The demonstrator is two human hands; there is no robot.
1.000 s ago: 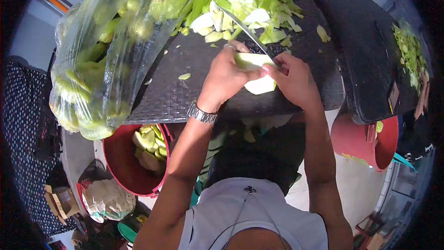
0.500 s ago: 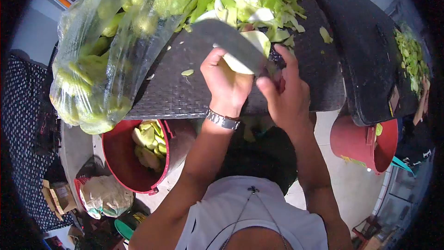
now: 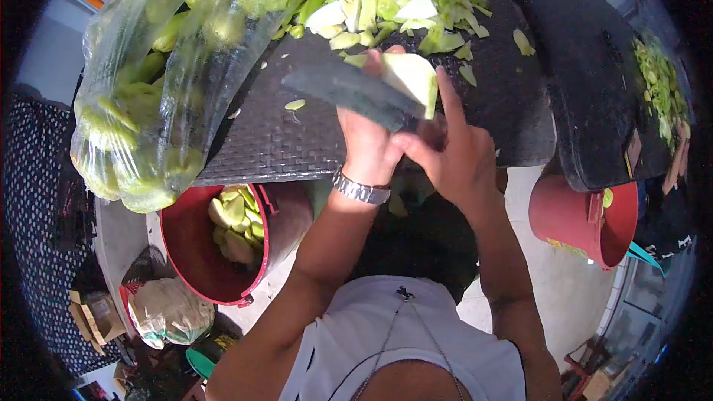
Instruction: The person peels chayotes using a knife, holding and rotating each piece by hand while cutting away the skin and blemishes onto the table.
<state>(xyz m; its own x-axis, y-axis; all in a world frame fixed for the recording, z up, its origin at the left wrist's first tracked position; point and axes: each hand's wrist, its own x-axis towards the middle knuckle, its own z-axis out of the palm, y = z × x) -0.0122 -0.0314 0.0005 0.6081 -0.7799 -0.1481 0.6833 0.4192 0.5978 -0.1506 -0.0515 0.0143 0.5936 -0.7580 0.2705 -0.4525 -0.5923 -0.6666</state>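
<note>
My left hand (image 3: 364, 130), with a metal watch at the wrist, is closed around a peeled pale green fruit (image 3: 410, 78) above the dark woven table. My right hand (image 3: 460, 156) grips a broad-bladed knife (image 3: 349, 93) by its handle, which the fingers mostly hide. The blade points left, crossing over my left hand just below the fruit, and is slightly blurred. My right index finger stretches up along the fruit's right side. Beyond my hands lies a heap of green peelings (image 3: 416, 0). A clear plastic bag (image 3: 171, 96) of whole green fruits is to the left.
A red bucket (image 3: 172, 252) with peeled pieces stands below the table's left front edge. Another red bucket (image 3: 557, 215) is at the right. A second dark table (image 3: 587, 82) carries more peelings (image 3: 657, 85), with another person's hand (image 3: 679, 152) beside them. A stuffed sack (image 3: 171, 312) sits on the floor.
The knife blade has swung lower and lies flatter across my left hand, showing more of the fruit. My right thumb has moved left toward my left hand. The view has shifted slightly.
</note>
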